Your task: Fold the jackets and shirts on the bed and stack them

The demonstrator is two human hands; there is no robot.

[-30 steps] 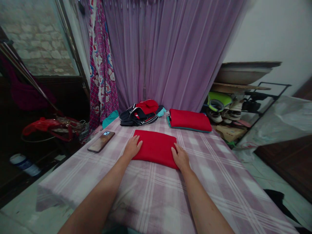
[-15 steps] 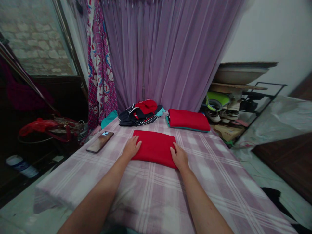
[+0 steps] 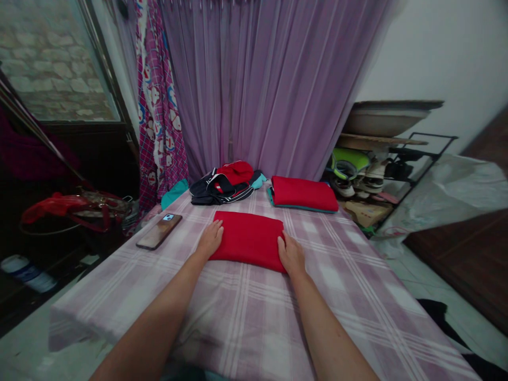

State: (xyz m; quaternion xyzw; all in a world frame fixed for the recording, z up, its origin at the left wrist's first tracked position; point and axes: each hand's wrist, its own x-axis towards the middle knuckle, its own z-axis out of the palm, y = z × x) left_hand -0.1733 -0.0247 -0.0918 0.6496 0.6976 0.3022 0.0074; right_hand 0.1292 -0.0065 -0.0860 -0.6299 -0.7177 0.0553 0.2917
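Here the folded red cloth (image 3: 248, 239) is lying flat on the checked tablecloth (image 3: 254, 317), squarely between both hands; the left hand (image 3: 210, 239) is resting flat against its left edge with fingers extended and held loosely together, and the right hand (image 3: 291, 255) is resting flat against its right near corner in the same way, neither one pinching the fabric. Beyond the cloth, a second folded red piece on a teal one (image 3: 304, 193) is sitting near the far right of the table, apart from the hands; a heap of dark and red clothes (image 3: 224, 186) is sitting at the far edge, just past the cloth; a phone (image 3: 159, 230) is lying to the left, near the table's left edge. Bare checked surface is stretching out on the near side around both forearms, and to the right of the right hand as well.
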